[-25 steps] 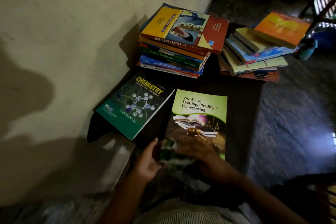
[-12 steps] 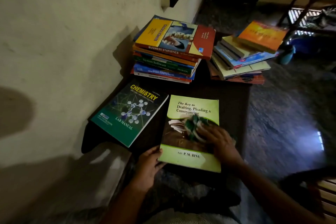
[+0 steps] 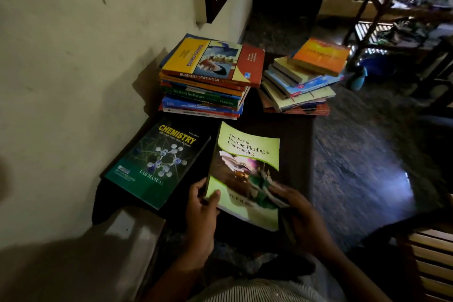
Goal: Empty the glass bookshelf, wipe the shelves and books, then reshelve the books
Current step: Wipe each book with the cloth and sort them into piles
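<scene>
Green law paperback (image 3: 247, 167) looks light and floppy; your left hand (image 3: 201, 206) pinches its spine corner, your right hand (image 3: 302, 220) grips a cloth (image 3: 263, 185) on it.

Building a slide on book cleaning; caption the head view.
Left hand grips the green law book while the right hand rubs a cloth across its cover.

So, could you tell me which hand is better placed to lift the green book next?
Probably the left hand: it grips the green book at its edge, while the right hand holds the cloth.
</scene>
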Tool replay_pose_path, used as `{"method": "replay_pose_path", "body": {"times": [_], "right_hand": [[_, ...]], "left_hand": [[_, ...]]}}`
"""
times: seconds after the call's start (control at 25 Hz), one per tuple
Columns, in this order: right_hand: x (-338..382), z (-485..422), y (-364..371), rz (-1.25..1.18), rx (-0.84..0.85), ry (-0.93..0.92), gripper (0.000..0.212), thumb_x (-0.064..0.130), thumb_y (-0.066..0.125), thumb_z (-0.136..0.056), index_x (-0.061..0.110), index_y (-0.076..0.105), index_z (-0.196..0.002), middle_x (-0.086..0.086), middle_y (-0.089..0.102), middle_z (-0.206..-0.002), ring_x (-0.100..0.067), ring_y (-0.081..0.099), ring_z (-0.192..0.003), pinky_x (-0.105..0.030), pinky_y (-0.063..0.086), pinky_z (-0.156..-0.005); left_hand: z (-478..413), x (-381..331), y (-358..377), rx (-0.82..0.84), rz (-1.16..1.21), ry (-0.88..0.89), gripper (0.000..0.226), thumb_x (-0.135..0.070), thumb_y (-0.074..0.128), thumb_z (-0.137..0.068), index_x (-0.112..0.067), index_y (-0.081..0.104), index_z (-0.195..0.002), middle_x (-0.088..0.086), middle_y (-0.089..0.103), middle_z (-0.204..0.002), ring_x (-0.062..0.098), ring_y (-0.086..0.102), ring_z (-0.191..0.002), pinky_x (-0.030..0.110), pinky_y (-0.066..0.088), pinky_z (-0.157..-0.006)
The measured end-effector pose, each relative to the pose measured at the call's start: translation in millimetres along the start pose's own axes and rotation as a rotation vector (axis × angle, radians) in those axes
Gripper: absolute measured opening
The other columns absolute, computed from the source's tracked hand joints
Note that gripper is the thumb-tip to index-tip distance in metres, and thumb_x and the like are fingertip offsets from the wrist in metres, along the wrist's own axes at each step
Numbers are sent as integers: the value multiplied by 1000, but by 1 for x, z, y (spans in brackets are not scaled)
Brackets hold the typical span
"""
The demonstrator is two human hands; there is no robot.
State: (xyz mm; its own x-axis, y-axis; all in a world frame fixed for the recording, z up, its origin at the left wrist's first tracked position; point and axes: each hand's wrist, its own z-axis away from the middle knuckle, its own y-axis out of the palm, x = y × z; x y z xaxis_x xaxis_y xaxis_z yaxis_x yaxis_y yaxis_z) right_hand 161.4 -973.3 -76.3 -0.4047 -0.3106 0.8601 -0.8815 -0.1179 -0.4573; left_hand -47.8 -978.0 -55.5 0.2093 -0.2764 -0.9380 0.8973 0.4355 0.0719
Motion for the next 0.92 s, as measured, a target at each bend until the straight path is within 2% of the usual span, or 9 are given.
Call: {"method": "replay_pose_path", "body": {"times": [0.08, 0.2, 0.36, 0.48, 0.56, 0.64, 0.76, 0.84, 0.92], "right_hand": [[23, -25, -14, -125, -107, 21, 56, 3, 50, -79, 38, 56, -123, 11, 56, -129, -11, 52, -121, -24, 37, -104], [47, -45, -44, -14, -202, -45, 59, 0, 43, -82, 39, 52, -125, 7, 56, -131, -12, 51, -123, -26, 38, -105], [64, -52, -62, -6, -204, -74, 45, 24, 40, -84, 44, 48, -124, 32, 50, -127, 4, 48, -119, -11, 39, -97], [61, -50, -47, -42, -199, -94, 59, 4, 45, -84, 48, 51, -123, 16, 54, -129, -6, 51, -121, -17, 39, -100], [60, -48, -38, -47, -216, -105, 65, -3, 44, -82, 48, 52, -122, 10, 56, -129, -9, 51, -122, -22, 40, -102], [63, -46, -39, -121, -266, -98, 66, -4, 43, -81, 47, 53, -122, 12, 56, -130, -12, 50, -124, -26, 38, -105], [59, -35, -54, -183, -370, -47, 65, 2, 42, -81, 55, 54, -116, 22, 59, -121, -4, 53, -117, -18, 40, -99], [45, -19, -61, -210, -420, 27, 61, 8, 43, -79, 58, 57, -110, 22, 63, -108, 1, 57, -100, -12, 44, -87], [23, 0, -58, -207, -421, 91, 60, 7, 45, -78, 58, 58, -107, 25, 63, -109, 0, 57, -104, -14, 42, -91]], "left_hand": [[-1, -24, 13, -16, 51, 129, 22, -15, 58, -89, -33, 57, -101, 8, 65, -108, 21, 63, -95, 43, 52, -83], [3, -46, 27, -53, 122, 175, 20, -24, 55, -88, -24, 60, -108, 13, 67, -107, 27, 66, -87, 45, 52, -82], [17, -50, 26, -39, 154, 130, 24, -14, 57, -88, -12, 61, -111, 9, 69, -103, 17, 67, -87, 34, 53, -73], [21, -55, 19, 68, 48, 180, 20, -26, 62, -79, -22, 67, -98, 2, 72, -94, 11, 69, -85, 27, 51, -70], [25, -63, 19, 75, -112, 363, 15, -29, 63, -82, -34, 66, -96, -9, 73, -94, 1, 68, -85, 20, 53, -70], [27, -69, 22, 74, -260, 731, 25, -17, 62, -89, -29, 63, -111, -19, 68, -105, -5, 63, -99, 14, 51, -81], [17, -51, 33, 213, -492, 1287, 33, -2, 43, -97, -4, 53, -128, 4, 58, -130, 16, 51, -126, 30, 38, -107], [-3, -23, 38, 315, -710, 1453, 35, -8, 27, -103, -8, 47, -132, 5, 54, -135, 20, 40, -134, 41, 23, -115], [-26, 19, 36, 471, -926, 1477, 39, -10, 21, -104, -15, 41, -136, 2, 53, -137, 16, 29, -140, 48, 12, -117]]}}
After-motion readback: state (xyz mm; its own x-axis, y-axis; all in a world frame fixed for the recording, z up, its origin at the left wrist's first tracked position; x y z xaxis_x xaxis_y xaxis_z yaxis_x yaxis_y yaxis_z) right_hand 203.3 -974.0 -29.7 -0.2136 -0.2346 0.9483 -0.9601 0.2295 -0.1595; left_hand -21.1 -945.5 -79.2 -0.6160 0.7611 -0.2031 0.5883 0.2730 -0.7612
